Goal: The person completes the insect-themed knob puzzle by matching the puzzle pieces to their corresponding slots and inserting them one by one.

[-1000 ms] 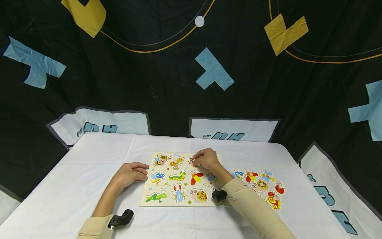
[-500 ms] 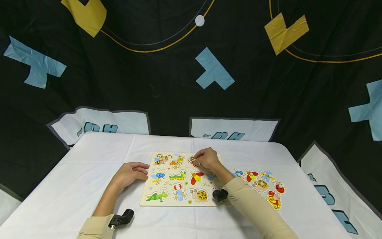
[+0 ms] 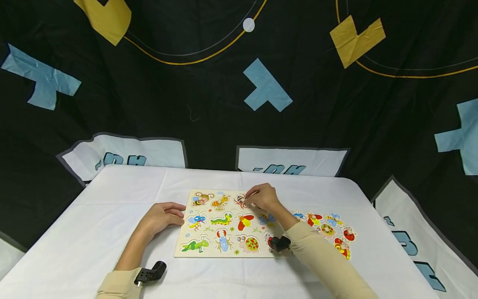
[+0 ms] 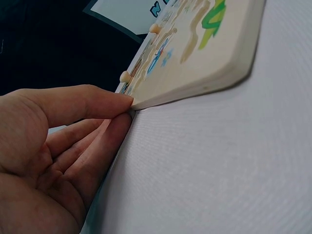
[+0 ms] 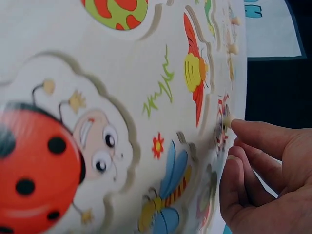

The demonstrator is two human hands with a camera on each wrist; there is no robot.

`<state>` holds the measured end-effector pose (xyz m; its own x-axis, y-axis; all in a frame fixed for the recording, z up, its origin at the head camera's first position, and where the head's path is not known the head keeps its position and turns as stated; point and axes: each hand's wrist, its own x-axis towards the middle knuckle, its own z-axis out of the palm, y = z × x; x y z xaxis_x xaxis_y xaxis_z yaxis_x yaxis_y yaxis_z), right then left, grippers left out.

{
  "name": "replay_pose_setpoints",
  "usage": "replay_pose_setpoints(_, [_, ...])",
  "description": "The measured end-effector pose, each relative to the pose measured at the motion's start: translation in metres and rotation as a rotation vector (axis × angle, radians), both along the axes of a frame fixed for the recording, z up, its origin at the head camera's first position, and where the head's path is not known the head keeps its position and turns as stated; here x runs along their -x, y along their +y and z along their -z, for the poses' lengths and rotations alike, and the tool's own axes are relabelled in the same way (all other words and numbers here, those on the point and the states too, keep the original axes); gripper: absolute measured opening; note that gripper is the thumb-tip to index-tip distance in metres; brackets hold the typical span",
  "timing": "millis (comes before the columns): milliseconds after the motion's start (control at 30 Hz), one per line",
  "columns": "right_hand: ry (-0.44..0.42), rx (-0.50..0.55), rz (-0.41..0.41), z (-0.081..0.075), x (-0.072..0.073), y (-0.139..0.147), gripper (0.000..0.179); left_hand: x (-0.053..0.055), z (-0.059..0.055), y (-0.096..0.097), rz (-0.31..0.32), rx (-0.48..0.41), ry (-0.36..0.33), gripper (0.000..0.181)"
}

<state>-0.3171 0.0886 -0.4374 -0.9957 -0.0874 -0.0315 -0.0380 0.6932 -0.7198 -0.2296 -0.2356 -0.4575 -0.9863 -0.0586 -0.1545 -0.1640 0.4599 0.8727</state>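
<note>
A pale wooden insect puzzle board (image 3: 209, 254) lies flat on the white table. My left hand (image 3: 160, 218) rests by its left edge; in the left wrist view the fingertips (image 4: 124, 103) touch the board's rim with fingers fairly straight. Over the top row is my right hand (image 3: 264, 198), beside a red-and-dark spider piece (image 3: 240, 201). In the right wrist view one fingertip (image 5: 236, 125) is right at the spider's small wooden knob (image 5: 227, 120), while the other fingers stand apart from it. The bee piece (image 3: 201, 199) sits in the board's top left.
Several loose insect pieces lie right of the board, among them a ladybird (image 3: 349, 234), a red-and-yellow piece (image 3: 342, 248) and a blue-winged bee (image 3: 334, 219). A black wrist camera (image 3: 279, 243) overlaps the board's lower right. Black cloth (image 3: 216, 120) hangs behind the table.
My right hand has shifted slightly right and its fingers have come off the spider piece, leaving more of it in sight. The left hand stays at the board's edge.
</note>
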Motion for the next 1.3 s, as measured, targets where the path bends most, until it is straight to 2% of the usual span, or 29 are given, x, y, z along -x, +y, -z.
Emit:
replay_pose_setpoints(167, [0.004,0.037,0.012,-0.008,-0.003,0.01,0.015,-0.001,-0.001,0.0,0.002,0.001,-0.006,0.051])
replay_pose_setpoints(400, [0.029,-0.002,0.028,-0.018,-0.005,0.028,0.014,-0.001,-0.002,0.001,-0.005,0.016,-0.008,0.05])
replay_pose_setpoints(567, [0.007,0.036,0.041,-0.02,-0.005,0.042,0.017,0.0,0.0,0.001,-0.008,0.014,-0.012,0.05])
replay_pose_setpoints(1000, [-0.038,0.019,0.056,-0.029,-0.009,0.076,0.027,0.0,0.0,0.0,0.007,-0.001,0.0,0.052])
replay_pose_setpoints(1300, [-0.082,0.012,0.028,-0.038,-0.013,0.101,0.028,0.0,0.001,0.0,0.003,-0.017,0.0,0.053])
